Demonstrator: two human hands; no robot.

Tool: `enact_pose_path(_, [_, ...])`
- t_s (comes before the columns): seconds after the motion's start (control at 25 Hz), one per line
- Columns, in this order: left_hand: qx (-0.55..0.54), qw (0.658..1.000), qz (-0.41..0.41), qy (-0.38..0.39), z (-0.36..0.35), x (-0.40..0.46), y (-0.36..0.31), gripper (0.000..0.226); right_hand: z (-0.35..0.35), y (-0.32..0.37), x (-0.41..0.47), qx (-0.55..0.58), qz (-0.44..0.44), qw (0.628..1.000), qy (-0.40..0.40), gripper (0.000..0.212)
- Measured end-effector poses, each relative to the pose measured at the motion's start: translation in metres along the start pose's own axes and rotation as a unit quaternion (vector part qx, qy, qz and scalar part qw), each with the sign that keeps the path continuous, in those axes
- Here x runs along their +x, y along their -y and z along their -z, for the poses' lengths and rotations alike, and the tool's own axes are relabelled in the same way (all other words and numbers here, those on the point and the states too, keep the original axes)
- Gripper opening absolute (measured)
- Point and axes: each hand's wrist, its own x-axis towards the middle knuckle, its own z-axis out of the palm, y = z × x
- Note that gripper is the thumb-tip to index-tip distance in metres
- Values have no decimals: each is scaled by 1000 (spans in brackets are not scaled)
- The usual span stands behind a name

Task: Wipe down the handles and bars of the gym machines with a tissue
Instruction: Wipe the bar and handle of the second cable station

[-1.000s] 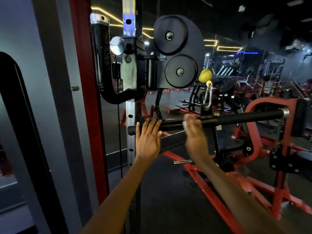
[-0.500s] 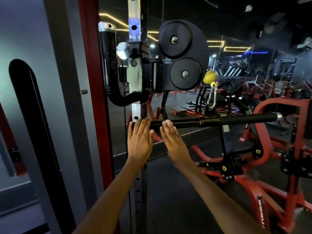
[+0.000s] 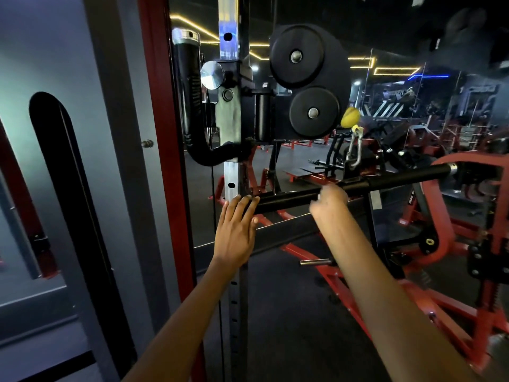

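A black straight cable bar (image 3: 286, 200) hangs level in front of me from a silver carabiner (image 3: 354, 151). My left hand (image 3: 236, 228) rests on the bar's left end with straight fingers. My right hand (image 3: 329, 203), blurred by motion, is curled over the bar near its middle. A small white edge of tissue (image 3: 319, 196) shows at its fingers; the rest of the tissue is hidden under the hand.
The cable machine's black pulley housing (image 3: 308, 84) and a curved black handle (image 3: 190, 111) sit on a steel upright (image 3: 231, 175) above the bar. A yellow stopper ball (image 3: 349, 117) sits above the carabiner. Red machine frames (image 3: 451, 244) fill the right; a grey wall panel (image 3: 115, 133) stands left.
My right hand slid left along the bar until it was beside my left hand, then moved back right toward the middle. My left hand stayed on the bar's left end.
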Motion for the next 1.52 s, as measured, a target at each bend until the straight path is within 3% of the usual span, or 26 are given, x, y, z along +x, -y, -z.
enact_pose_path(0.08, [2,1000,4,-14,2,-2,-3,58,-17,0,1,17,20,999,-33,27])
enact_pose_path(0.16, [0,1000,15,-24,5,1,-3,58,-16,1,-3,-28,-24,993,-115,19])
enact_pose_path(0.28, [0,999,1,-36,11,7,-5,57,3,21,3,-16,-22,988,-150,31])
enact_pose_path(0.4, [-3,999,-9,-40,10,5,-11,57,-5,18,8,-63,-18,991,-115,18])
enact_pose_path(0.48, [-8,999,10,-39,8,3,-12,61,-12,0,-1,-35,-78,993,-84,20])
enact_pose_path(0.56, [-2,999,18,-42,9,0,-9,62,-12,-7,-11,-75,-107,991,-37,26])
enact_pose_path(0.72, [13,999,-21,-35,15,0,-5,56,24,19,24,45,-67,993,-90,40])
enact_pose_path(0.84, [16,1000,-12,-20,9,-5,-13,54,15,-4,17,55,-52,997,-22,25])
enact_pose_path(0.96, [27,999,27,-16,1,-14,-12,56,-5,-43,-2,-1,-109,993,34,34])
enact_pose_path(1.2, [39,999,27,-15,5,-18,-10,57,30,-16,26,109,-54,991,-60,30])
enact_pose_path(1.36, [14,997,66,-29,1,-21,-20,62,-11,-81,3,63,-138,982,108,24])
enact_pose_path(1.44, [19,996,79,-32,3,-24,-17,65,-12,-88,-3,6,-144,979,145,27])
enact_pose_path(1.52, [28,996,77,-26,8,-27,-11,66,10,-65,0,21,-128,984,120,30])
